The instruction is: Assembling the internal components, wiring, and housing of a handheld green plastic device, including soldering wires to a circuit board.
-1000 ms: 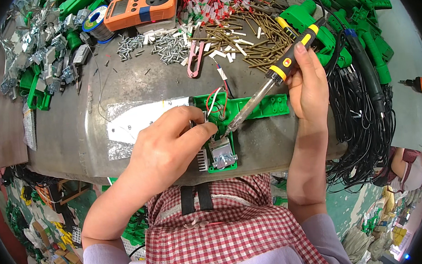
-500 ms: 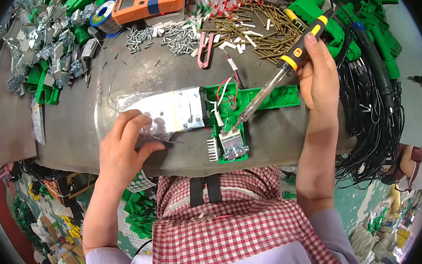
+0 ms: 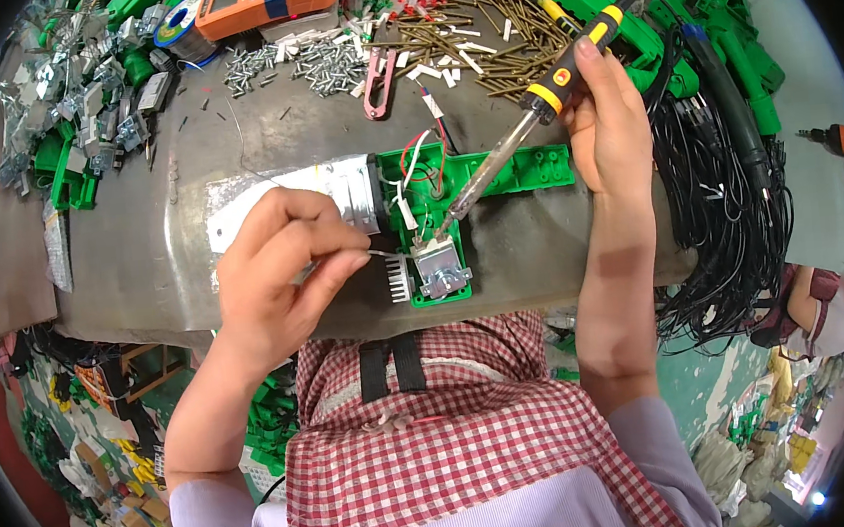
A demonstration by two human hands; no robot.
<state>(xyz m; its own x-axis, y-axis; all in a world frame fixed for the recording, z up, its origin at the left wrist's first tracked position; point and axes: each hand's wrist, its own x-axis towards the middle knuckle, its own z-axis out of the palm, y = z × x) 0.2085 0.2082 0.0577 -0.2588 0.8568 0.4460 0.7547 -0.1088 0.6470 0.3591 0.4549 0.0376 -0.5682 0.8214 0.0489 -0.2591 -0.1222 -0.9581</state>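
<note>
My right hand (image 3: 614,131) holds a soldering iron (image 3: 555,83) by its black and yellow handle. The iron slants down to the left, its tip at the terminals of a metal-framed switch (image 3: 443,270); whether it touches is too small to tell. The switch sits in an open green plastic housing (image 3: 524,168), with red and white wires (image 3: 422,168) above it. My left hand (image 3: 287,265) is closed in a pinch on thin solder wire (image 3: 386,255), its end reaching toward the same terminals. A white comb-like piece (image 3: 398,280) lies beside the switch.
Left of the housing lies a flat silver piece (image 3: 350,184) in clear plastic. Behind are a solder spool (image 3: 183,28), an orange meter (image 3: 269,1), screws (image 3: 324,66), brass-coloured rods (image 3: 442,36) and pink tweezers (image 3: 379,85). Black cables (image 3: 718,207) hang at right; metal parts (image 3: 66,94) heap at left.
My left hand has moved right and up from beside the silver piece, bringing the solder wire to the switch. The iron tip stays at the terminals; the whole view has shifted slightly.
</note>
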